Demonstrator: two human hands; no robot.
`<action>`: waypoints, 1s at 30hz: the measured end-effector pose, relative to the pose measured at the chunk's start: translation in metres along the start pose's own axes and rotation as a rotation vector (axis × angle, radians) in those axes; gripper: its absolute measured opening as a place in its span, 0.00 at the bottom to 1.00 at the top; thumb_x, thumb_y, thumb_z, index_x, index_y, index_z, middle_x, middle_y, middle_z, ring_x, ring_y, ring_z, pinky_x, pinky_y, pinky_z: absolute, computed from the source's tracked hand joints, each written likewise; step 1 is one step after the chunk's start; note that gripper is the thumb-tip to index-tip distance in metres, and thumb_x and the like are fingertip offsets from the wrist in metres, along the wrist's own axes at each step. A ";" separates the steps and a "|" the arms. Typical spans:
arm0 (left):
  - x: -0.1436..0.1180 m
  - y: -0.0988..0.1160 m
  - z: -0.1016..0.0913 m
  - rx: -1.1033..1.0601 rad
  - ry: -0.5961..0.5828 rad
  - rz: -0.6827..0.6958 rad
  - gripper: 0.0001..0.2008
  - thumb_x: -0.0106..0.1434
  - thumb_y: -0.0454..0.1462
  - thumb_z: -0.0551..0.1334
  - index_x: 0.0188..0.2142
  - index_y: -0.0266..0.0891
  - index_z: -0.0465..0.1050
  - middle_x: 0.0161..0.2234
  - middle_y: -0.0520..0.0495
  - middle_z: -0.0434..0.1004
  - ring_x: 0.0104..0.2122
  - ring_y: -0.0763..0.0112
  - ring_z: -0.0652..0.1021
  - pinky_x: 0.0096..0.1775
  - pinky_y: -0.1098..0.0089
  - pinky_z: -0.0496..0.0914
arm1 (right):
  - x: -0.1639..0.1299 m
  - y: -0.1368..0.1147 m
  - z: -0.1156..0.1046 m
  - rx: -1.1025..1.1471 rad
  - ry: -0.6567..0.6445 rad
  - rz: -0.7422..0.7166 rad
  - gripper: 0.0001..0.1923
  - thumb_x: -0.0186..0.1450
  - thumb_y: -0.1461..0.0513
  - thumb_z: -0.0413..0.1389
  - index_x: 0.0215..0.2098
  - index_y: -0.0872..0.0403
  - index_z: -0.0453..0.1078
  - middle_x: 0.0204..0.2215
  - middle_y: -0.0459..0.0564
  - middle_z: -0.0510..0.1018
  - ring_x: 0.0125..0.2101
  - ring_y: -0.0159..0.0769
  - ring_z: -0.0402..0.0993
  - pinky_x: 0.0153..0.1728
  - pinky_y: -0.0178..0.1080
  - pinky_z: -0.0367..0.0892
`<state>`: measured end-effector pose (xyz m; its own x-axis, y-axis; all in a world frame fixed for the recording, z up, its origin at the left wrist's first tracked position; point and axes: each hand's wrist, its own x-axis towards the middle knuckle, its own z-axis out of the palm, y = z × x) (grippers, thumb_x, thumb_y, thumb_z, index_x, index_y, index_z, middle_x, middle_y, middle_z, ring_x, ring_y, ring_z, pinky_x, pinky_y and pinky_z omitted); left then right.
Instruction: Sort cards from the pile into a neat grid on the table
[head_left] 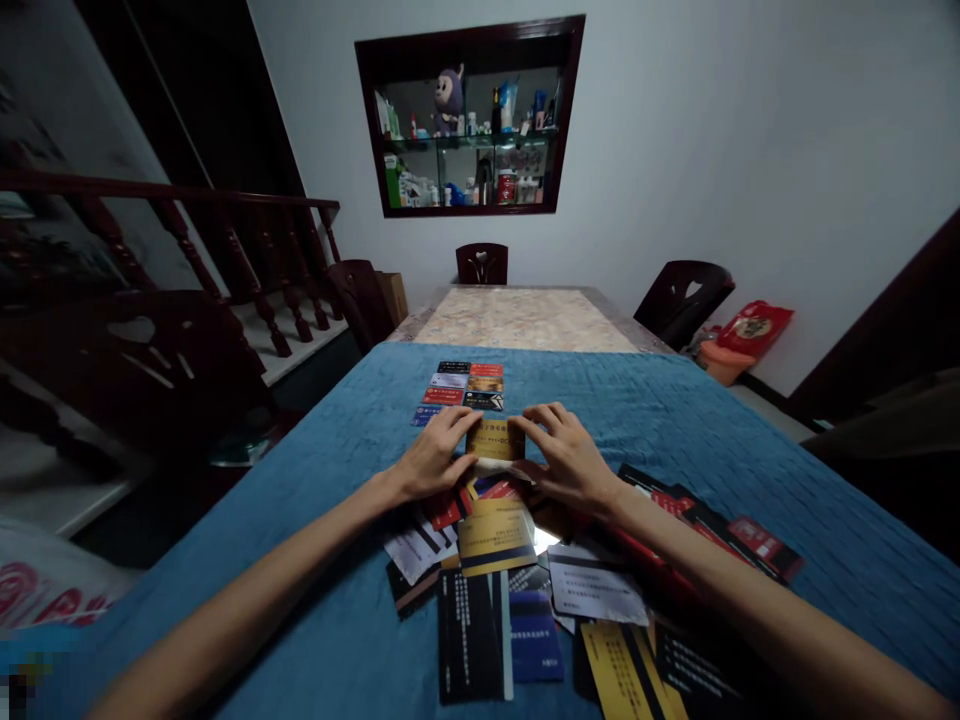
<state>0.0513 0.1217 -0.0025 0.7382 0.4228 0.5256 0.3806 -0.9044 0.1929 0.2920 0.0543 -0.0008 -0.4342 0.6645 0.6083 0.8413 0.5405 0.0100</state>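
A gold card (494, 439) lies on the blue cloth (675, 430) between my two hands. My left hand (433, 455) touches its left edge with its fingertips. My right hand (566, 455) presses on its right edge. Just beyond the gold card, several cards (465, 389) lie in neat rows: black, red, white, blue. Closer to me a loose heap of cards (525, 590) spreads out, with black, gold, blue, red and white ones overlapping, partly hidden under my forearms.
Past the blue cloth the bare patterned tabletop (525, 318) shows. Dark chairs stand at the far end (481, 263), right (682, 295) and left (364, 300). A wall niche (469, 115) holds bottles and a plush toy. A stair railing (187, 240) runs along the left.
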 end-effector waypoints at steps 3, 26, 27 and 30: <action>0.009 -0.011 0.003 0.037 -0.019 0.006 0.27 0.62 0.34 0.62 0.60 0.38 0.59 0.55 0.36 0.66 0.55 0.54 0.69 0.57 0.51 0.67 | 0.005 0.010 0.005 0.024 -0.018 0.017 0.22 0.63 0.56 0.58 0.53 0.56 0.67 0.47 0.59 0.71 0.44 0.47 0.62 0.41 0.45 0.62; 0.100 -0.105 0.022 0.159 -0.296 -0.309 0.21 0.57 0.35 0.64 0.51 0.39 0.70 0.53 0.41 0.71 0.55 0.54 0.66 0.54 0.55 0.64 | 0.080 0.110 0.088 0.228 -0.123 0.243 0.15 0.59 0.61 0.63 0.45 0.55 0.74 0.43 0.54 0.74 0.44 0.42 0.69 0.47 0.41 0.63; 0.103 -0.108 0.023 0.160 -0.308 -0.315 0.20 0.57 0.35 0.63 0.51 0.39 0.70 0.54 0.41 0.71 0.56 0.54 0.66 0.53 0.55 0.64 | 0.083 0.113 0.092 0.219 -0.140 0.256 0.14 0.59 0.61 0.63 0.44 0.55 0.75 0.43 0.54 0.74 0.43 0.41 0.69 0.47 0.41 0.63; 0.110 -0.117 0.023 0.164 -0.341 -0.332 0.19 0.57 0.36 0.62 0.49 0.39 0.71 0.53 0.40 0.71 0.56 0.53 0.65 0.53 0.55 0.64 | 0.091 0.120 0.101 0.197 -0.178 0.281 0.13 0.60 0.61 0.62 0.43 0.55 0.75 0.43 0.55 0.75 0.44 0.41 0.69 0.47 0.40 0.62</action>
<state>0.1015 0.2752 0.0137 0.6917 0.7060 0.1518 0.6885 -0.7082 0.1564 0.3208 0.2314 -0.0240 -0.2589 0.8708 0.4178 0.8651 0.4015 -0.3008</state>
